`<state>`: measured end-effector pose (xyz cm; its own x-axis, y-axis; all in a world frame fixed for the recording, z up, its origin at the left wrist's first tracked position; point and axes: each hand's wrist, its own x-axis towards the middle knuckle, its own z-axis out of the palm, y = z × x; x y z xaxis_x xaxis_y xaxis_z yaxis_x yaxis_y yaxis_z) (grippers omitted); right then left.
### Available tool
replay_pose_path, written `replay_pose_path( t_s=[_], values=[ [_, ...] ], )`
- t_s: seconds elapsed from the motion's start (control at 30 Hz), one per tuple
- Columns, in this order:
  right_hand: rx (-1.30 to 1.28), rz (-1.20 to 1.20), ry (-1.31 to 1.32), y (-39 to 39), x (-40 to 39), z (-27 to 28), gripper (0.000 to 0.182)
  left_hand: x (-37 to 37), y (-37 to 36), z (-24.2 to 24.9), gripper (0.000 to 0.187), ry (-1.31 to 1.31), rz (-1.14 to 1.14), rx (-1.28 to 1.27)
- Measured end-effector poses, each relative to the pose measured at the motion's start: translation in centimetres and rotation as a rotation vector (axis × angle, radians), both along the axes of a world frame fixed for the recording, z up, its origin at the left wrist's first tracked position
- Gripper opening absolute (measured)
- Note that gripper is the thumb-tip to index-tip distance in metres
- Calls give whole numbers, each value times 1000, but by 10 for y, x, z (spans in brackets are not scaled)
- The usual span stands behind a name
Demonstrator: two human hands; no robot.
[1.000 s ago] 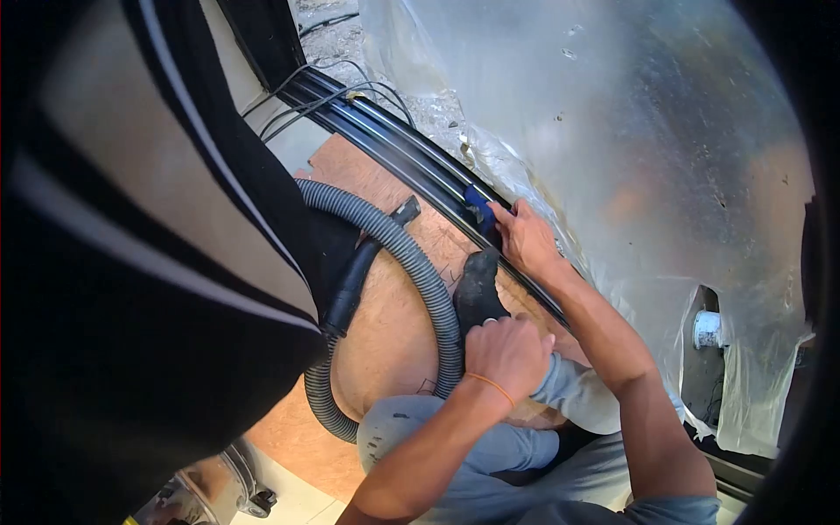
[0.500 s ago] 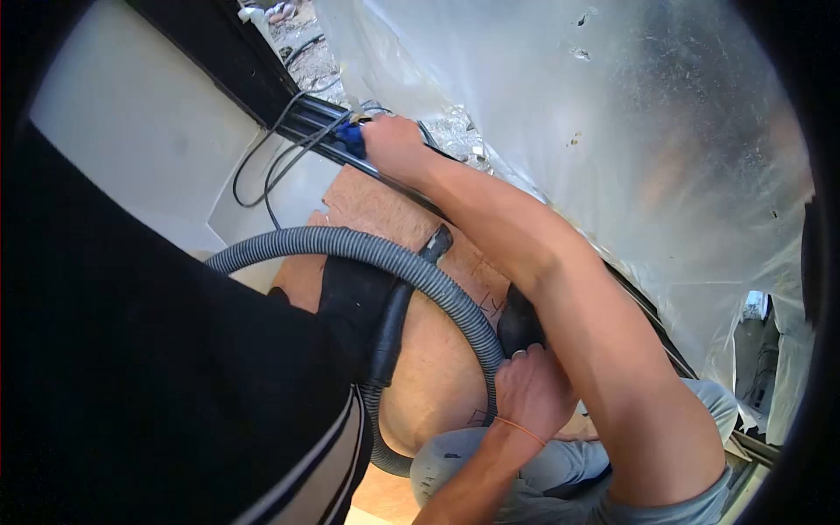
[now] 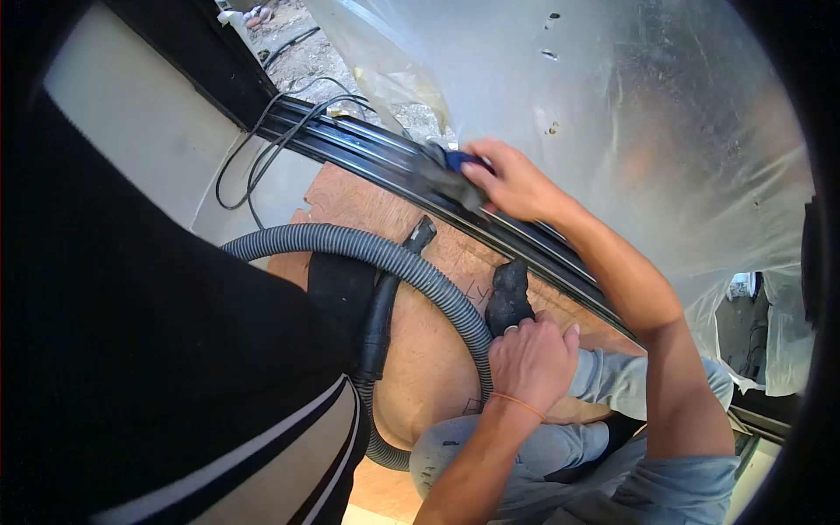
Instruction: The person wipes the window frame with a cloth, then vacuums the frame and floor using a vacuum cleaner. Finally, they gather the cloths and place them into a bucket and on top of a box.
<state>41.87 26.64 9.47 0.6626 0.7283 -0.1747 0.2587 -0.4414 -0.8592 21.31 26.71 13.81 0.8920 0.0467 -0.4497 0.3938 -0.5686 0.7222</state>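
Observation:
My right hand (image 3: 512, 179) is closed on a blue and grey cloth-like thing (image 3: 451, 175), smeared by motion. It hangs over the black sliding-door track (image 3: 376, 157), and its exact kind cannot be made out. Lower down, my left hand (image 3: 529, 363) has curled fingers, a ring and an orange wristband. Its fingertips reach a dusty black piece (image 3: 509, 297) that resembles a shoe toe; what they grip, if anything, is hidden. Beside that hand, a ribbed grey vacuum hose (image 3: 376, 245) loops across a wooden board (image 3: 429, 359). A black vacuum nozzle (image 3: 381, 324) lies inside the loop.
Translucent plastic sheeting (image 3: 542, 96) hangs beyond the track. Thin grey cables (image 3: 254, 171) coil over the track's far left end. A large black garment with pale stripes (image 3: 192, 350) fills the left side. Grey trouser legs (image 3: 446, 455) bend at the bottom.
My right hand has moved rightward and slightly down along the track with the blue and grey cloth-like thing. My left hand stays near the hose, and the view has shifted slightly.

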Motion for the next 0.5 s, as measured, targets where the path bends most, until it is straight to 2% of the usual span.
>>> replay_pose_path(
  t_s=[0.03,0.13,0.23,0.37,0.5],
  values=[
    [-116,2,33,-16,-6,-2,16,0,0,0,46,-4,0,-9],
    [-130,145,-501,-53,-17,-50,21,0,-2,2,47,-8,-7,14],
    [-203,45,-432,-37,-29,-62,25,-1,-2,5,46,12,-23,9],
    [-156,105,-516,6,-14,-64,20,-4,-8,1,44,-13,-29,59],
    [-169,186,-592,81,12,-73,22,-5,-14,-3,39,-4,-13,84]
  ],
)
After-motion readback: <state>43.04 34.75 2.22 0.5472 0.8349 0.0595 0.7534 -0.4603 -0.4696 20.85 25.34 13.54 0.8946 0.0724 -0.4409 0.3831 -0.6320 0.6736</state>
